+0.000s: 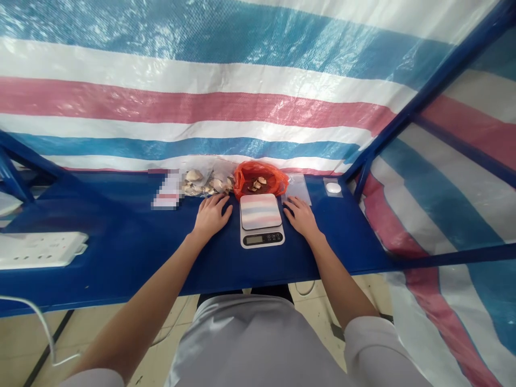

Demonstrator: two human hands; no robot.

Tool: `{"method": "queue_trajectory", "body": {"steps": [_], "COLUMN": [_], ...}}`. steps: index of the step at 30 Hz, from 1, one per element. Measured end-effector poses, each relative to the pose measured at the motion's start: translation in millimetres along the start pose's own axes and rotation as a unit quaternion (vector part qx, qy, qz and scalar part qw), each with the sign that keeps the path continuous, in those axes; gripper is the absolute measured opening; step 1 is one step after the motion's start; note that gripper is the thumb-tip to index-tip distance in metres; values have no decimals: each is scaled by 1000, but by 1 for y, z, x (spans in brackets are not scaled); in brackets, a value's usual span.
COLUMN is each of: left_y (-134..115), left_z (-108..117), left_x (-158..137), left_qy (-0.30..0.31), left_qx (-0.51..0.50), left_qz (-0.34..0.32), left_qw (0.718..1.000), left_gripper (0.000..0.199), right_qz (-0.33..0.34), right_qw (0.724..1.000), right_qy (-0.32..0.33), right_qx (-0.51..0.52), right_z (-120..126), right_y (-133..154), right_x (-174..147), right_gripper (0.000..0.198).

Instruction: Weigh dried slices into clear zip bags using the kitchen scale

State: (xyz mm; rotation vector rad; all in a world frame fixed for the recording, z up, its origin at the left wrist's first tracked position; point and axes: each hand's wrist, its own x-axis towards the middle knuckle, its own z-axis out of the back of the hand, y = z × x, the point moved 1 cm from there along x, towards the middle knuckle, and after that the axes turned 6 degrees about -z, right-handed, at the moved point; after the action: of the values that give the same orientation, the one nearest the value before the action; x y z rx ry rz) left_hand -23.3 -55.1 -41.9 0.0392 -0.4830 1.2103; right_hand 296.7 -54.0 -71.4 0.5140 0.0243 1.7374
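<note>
My left hand (212,215) lies flat on the blue table, fingers stretched out, left of a white digital scale (261,212). On the scale's other side rests my right hand (300,215), palm down and open, its fingertips by a clear plastic bag (297,187). The scale's platform is bare, and its small display (254,239) shows no figures I can read. Right behind it stands an open orange plastic bag (262,174) with several pale brown dried slices (258,184) inside. Clear bags of similar pale pieces (207,183) sit just beyond my left fingertips.
A white power strip (42,250) lies at the table's left end, with a white cable (44,322) hanging below. A round white item in a small clear packet (333,187) is at the right. Blue frame bars (382,129) and striped sheeting (193,107) enclose the table (121,231).
</note>
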Motion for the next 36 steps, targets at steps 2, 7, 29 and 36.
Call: {"method": "queue_trajectory", "body": {"steps": [2,7,29,36], "left_y": [3,0,-2,7], "left_z": [-4,-6,3,42], "left_x": [-4,-8,-11,20], "left_qy": [27,77,-25,-86], "left_qx": [19,45,14,26], "left_qz": [8,9,-50,-71], "left_qw": [999,996,998,993], "left_gripper": [48,55,41,37], "right_qz": [3,-1,6,-24], "right_qw": [1000,1000,999,995], "right_qy": [6,24,-23,-61], "right_qx": [-1,-5,44,76], "right_z": [0,2,5,3], "right_y": [1,4,4,-6], "right_x": [-1,-2,5,21], "right_gripper": [37,40,35,33]}}
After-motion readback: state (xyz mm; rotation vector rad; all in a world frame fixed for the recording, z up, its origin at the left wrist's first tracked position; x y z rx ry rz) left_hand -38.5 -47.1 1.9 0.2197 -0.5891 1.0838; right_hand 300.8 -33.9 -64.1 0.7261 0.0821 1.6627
